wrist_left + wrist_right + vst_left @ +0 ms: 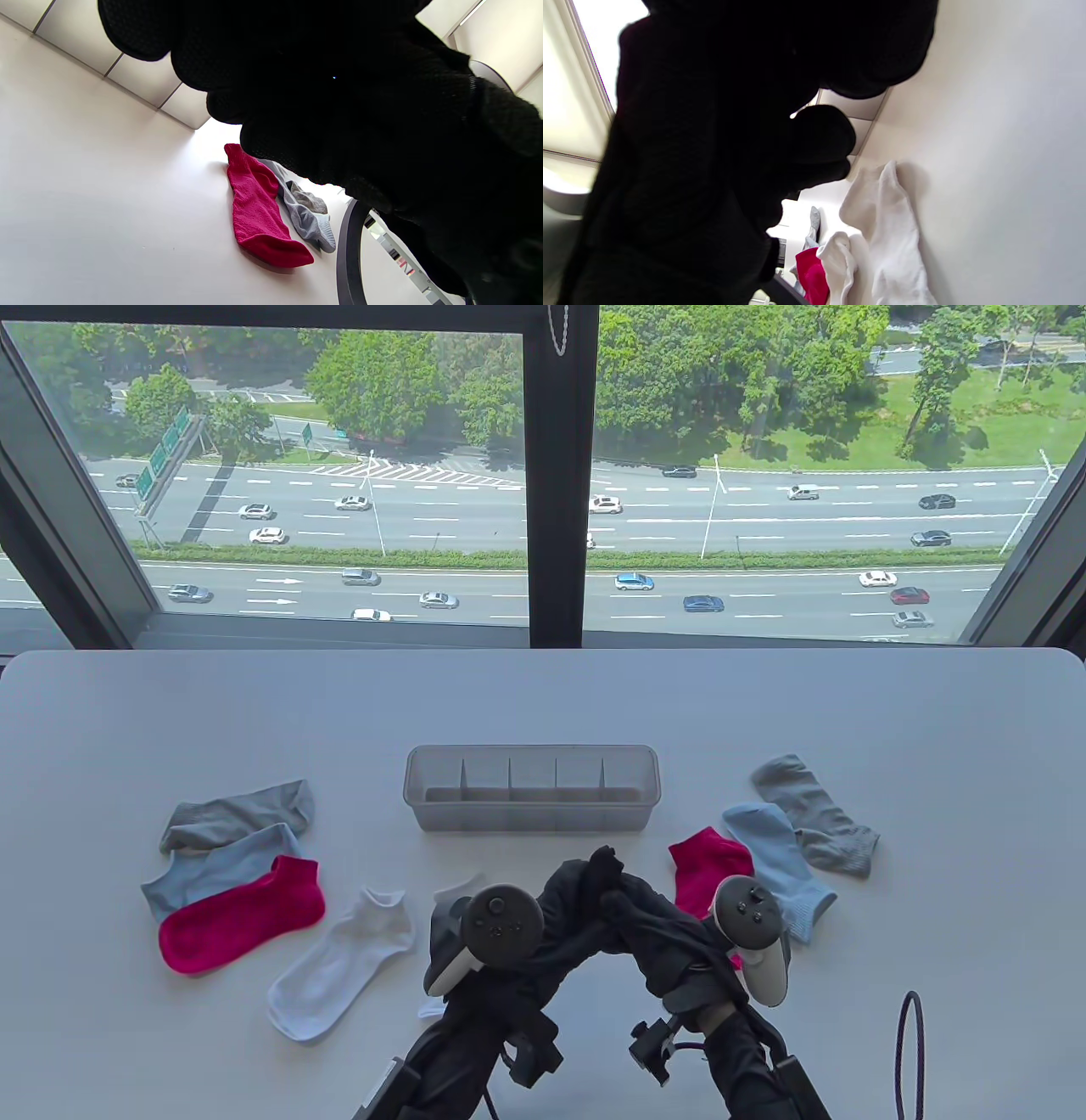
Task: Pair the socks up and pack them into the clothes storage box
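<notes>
Both gloved hands meet low in the table view, in front of the clear divided storage box (532, 797). My left hand (567, 909) and right hand (655, 929) grip a bundle of black sock fabric (606, 867) between them, its end poking up above the fingers. On the left lie a grey sock (242, 813), a light blue sock (216, 867), a pink sock (242, 912) and a white sock (339, 963). A second white sock (454, 891) peeks out under my left hand. On the right lie a pink sock (708, 867), a light blue sock (776, 861) and a grey sock (814, 814).
The box's compartments look empty. A black cable loop (909, 1056) lies at the table's front right. A window runs behind the table's far edge (543, 651). The left wrist view shows the right-side pink sock (254, 212); the right wrist view shows the white socks (886, 237).
</notes>
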`<state>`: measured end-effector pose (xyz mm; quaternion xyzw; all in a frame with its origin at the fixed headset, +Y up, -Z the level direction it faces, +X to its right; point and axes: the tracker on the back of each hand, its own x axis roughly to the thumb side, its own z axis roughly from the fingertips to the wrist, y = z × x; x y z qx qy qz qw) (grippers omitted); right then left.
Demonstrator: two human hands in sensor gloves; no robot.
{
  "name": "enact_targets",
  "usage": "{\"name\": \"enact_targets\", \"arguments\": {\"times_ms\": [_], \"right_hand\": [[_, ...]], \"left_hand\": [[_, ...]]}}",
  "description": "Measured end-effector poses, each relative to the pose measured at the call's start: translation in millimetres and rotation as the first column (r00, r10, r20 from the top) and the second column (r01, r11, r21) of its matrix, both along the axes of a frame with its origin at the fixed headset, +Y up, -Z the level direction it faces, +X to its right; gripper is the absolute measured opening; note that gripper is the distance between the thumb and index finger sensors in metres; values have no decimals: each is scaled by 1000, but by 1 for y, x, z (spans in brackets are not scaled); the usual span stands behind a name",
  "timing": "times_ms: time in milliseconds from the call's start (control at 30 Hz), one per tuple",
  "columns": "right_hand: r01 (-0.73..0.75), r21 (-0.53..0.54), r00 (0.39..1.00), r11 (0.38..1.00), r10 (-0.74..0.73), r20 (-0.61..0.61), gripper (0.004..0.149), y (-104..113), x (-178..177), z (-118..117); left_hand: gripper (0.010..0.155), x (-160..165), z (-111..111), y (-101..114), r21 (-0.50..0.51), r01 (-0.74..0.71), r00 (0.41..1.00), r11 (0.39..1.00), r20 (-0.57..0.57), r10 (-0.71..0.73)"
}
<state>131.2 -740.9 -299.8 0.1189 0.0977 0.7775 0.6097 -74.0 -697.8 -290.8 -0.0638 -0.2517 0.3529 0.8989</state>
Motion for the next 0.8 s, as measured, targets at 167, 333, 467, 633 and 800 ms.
{"name": "enact_targets", "arguments": {"times_ms": [167, 333, 467, 633, 800], "right_hand": [[12, 45, 997, 999, -16, 77, 59, 8, 2, 3], [78, 30, 995, 996, -76, -60, 63, 9, -6, 3], [-25, 92, 998, 995, 20, 59, 62, 15, -5, 6], [-197, 190, 975, 962, 171, 145, 65, 20, -5, 10], [-225, 253, 969, 941, 190, 157, 62, 28, -8, 13]], "left_hand": [[47, -7, 1, 3, 66, 25, 978, 998, -207, -11], [43, -14, 0, 6, 74, -40, 958, 996, -281, 60], [48, -16, -1, 3, 79, -157, 974, 984, -153, 167], [67, -10, -2, 1, 9, -168, 983, 986, -76, 169], [63, -19, -6, -2, -44, -288, 954, 956, -94, 283]]}}
